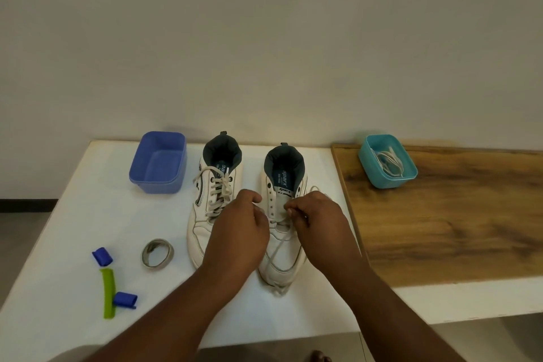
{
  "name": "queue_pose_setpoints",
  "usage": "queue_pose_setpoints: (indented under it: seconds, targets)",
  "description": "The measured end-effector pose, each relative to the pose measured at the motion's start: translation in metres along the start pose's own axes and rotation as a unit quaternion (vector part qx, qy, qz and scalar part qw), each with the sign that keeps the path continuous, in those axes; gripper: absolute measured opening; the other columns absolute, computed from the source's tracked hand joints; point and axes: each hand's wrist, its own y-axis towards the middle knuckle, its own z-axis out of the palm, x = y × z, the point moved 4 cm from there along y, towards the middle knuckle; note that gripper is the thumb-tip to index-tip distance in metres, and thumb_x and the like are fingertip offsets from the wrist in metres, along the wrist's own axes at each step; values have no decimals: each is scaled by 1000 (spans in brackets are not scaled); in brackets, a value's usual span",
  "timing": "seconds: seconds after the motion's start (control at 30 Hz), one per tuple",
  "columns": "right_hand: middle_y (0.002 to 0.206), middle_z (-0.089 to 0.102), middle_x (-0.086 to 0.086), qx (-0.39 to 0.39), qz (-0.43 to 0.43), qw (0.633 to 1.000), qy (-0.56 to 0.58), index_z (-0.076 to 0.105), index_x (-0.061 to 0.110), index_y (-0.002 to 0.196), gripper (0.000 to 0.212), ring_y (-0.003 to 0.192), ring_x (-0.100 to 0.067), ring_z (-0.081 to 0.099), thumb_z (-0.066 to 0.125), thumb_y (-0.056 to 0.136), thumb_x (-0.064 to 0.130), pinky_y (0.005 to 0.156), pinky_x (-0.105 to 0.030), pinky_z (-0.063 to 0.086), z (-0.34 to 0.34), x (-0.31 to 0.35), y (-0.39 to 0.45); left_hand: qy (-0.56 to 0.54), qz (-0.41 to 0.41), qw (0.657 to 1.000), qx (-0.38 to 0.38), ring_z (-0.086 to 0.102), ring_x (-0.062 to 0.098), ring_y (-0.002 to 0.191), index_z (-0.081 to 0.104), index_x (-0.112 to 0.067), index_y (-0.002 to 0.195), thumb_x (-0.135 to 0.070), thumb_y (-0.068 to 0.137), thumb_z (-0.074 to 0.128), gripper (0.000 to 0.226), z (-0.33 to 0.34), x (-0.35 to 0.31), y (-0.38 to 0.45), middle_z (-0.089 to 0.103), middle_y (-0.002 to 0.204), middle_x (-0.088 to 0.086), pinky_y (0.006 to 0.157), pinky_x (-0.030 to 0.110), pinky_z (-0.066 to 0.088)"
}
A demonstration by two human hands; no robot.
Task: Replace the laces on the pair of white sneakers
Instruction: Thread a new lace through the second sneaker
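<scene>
Two white sneakers stand side by side on the white table, toes toward me. The left sneaker (205, 214) is fully laced. The right sneaker (283, 241) has bare upper eyelets, and a white lace (279, 247) runs only through its lower part, trailing over the toe. My left hand (239, 226) has its fingers curled at the sneaker's left eyelet row and pinches the lace there. My right hand (316, 214) pinches the lace at the right eyelet row. A teal tub (387, 160) on the wooden board holds more white laces (389, 161).
An empty blue tub (158, 162) stands left of the sneakers. A roll of tape (157, 253) lies in front of it. A green strip (108, 292) and two blue clips (102, 256) lie near the table's left front edge. The wooden board (455, 214) adjoins on the right.
</scene>
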Motion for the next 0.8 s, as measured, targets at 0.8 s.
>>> queue_pose_setpoints:
  seconds: [0.8]
  targets:
    - [86,71,14,27,-32,988,151,79,25,98,8,81,-6,64,72,95,23,72,-16,49,2,10,-1,-226,-126,960,109,52,8,60,72,-22,80,-43,100,55,34,6,6,12,58,58,-11,63,28,40]
